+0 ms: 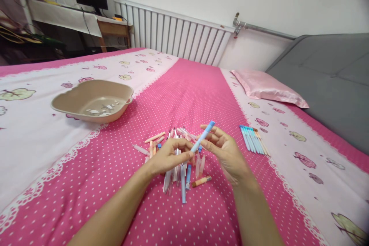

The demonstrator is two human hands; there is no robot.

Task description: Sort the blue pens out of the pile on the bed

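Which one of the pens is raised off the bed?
The blue pen, slanting between the left hand and the right hand; the other visible pens lie on the bed, loosely heaped or in the neat row.

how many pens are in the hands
1: the blue pen, held between the left hand and the right hand, above the pile of pens. Others may be hidden.
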